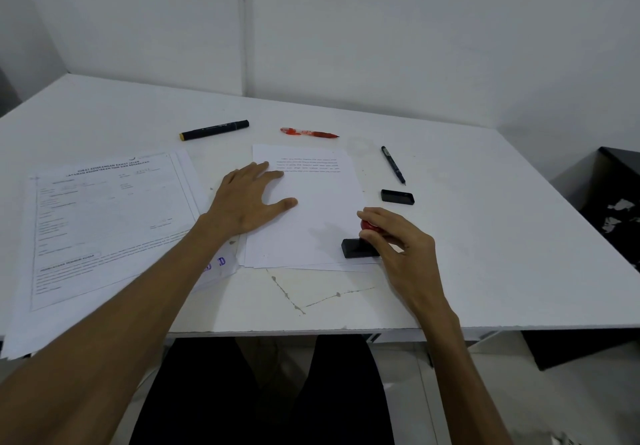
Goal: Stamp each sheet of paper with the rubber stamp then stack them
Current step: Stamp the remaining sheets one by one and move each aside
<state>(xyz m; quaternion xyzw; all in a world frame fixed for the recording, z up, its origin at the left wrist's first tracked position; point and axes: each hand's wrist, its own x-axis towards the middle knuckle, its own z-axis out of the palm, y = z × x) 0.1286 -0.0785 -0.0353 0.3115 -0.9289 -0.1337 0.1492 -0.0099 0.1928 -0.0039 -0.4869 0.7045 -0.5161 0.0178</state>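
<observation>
The white table (450,236), cracked at lower centre, meets white walls; the left hand (249,198) lies spread on the sheet (322,209), the right hand (394,240) grips the stamp (358,248).

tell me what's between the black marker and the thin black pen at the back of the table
In the head view, a red pen lies between the black marker and the thin black pen.

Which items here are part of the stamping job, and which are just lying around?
In use: stamp, top sheet, left stack, left hand, right hand.
Idle: marker, red pen, black pen, black cap.
</observation>
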